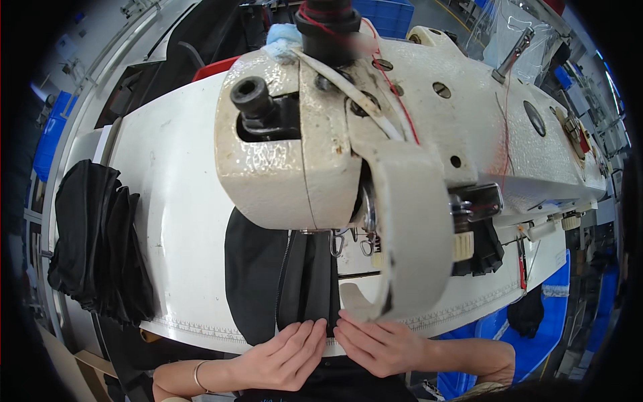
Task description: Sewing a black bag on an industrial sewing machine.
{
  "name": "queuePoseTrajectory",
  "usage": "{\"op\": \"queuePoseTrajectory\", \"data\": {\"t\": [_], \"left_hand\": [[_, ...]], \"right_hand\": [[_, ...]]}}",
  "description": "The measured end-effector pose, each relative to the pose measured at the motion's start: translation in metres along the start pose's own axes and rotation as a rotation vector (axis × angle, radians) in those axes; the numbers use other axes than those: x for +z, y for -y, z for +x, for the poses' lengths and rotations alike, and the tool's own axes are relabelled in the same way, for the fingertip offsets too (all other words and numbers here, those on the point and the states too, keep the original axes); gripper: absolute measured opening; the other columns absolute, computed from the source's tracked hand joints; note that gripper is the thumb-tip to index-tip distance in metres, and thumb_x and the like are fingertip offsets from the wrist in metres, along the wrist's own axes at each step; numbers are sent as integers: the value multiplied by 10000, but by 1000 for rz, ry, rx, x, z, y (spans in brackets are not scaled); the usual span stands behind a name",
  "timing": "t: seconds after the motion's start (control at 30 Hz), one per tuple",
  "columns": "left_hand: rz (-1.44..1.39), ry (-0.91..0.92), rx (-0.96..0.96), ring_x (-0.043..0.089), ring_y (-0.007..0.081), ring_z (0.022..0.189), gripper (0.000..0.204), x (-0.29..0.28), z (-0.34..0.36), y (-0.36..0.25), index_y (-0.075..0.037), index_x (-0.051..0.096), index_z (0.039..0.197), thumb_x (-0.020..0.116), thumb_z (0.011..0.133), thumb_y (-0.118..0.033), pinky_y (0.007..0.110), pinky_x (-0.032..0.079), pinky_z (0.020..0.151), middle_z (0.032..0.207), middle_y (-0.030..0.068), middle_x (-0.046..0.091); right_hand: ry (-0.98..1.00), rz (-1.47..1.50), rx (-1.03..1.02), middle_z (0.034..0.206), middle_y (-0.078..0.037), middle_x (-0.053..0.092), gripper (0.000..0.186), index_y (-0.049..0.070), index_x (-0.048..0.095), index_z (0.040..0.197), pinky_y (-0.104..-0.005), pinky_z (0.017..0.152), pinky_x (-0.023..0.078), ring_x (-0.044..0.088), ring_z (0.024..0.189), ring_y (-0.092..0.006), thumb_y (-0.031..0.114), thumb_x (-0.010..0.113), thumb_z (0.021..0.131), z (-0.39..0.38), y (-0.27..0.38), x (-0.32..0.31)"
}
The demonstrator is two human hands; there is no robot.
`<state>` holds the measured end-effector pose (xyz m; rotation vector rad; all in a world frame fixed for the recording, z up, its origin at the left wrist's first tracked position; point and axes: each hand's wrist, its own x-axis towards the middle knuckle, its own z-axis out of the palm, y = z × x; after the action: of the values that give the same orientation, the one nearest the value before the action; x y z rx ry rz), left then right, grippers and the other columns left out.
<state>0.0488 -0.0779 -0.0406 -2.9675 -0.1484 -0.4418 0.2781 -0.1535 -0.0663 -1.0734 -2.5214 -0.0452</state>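
Observation:
A black fabric piece (251, 281) with a zipper (284, 268) running along it lies on the white table, its far end beneath the head of a cream sewing machine (268, 181). At the near edge of that piece my left hand (284, 355) is closed, fingers together, with the cloth at its fingertips. Close beside it, my right hand (375, 345) pinches the near right corner, just under the curved guard. The thumbs and the exact grip are partly hidden. The machine's head covers the needle area.
A stack of folded black fabric pieces (97, 248) rests at the table's left. A curved white guard (418, 234) juts down near my right hand. Red-handled tweezers (522, 264) lie at right, near a blue bin (556, 321). A ruler strip (194, 329) follows the front edge.

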Motion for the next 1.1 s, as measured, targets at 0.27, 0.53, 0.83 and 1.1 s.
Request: {"op": "queuePoseTrajectory", "data": {"t": [0.27, 0.53, 0.83, 1.1], "left_hand": [[-160, -48, -94, 632, 185, 811, 185, 14, 4, -4, 41, 704, 901, 634, 757, -53, 258, 509, 687, 1041, 165, 689], [-173, -67, -106, 626, 180, 791, 197, 18, 6, -5, 47, 704, 908, 637, 750, -50, 258, 507, 675, 1037, 167, 689], [-208, -68, -102, 578, 176, 751, 218, 18, 8, -5, 61, 685, 933, 634, 757, -57, 251, 490, 663, 1081, 206, 668], [-386, -66, -149, 591, 194, 813, 297, 36, 18, 40, 64, 661, 979, 620, 710, -55, 269, 506, 680, 1069, 175, 638]], "right_hand": [[-26, -125, -107, 1089, -124, 638, 258, -25, 664, 980, -374, 936, 480, 618, 1119, -288, 139, 605, 790, -1, -6, -6], [-69, -42, -78, 1079, -122, 641, 251, -27, 668, 958, -362, 917, 491, 622, 1106, -286, 134, 607, 776, -1, -7, -5], [-36, -19, -63, 1084, -133, 645, 264, -32, 672, 966, -367, 931, 483, 619, 1115, -288, 136, 595, 777, -1, -3, -4], [19, 119, 16, 1126, -124, 654, 282, 33, 665, 1055, -360, 919, 486, 632, 1041, -270, 158, 596, 812, 12, -38, 13]]}}
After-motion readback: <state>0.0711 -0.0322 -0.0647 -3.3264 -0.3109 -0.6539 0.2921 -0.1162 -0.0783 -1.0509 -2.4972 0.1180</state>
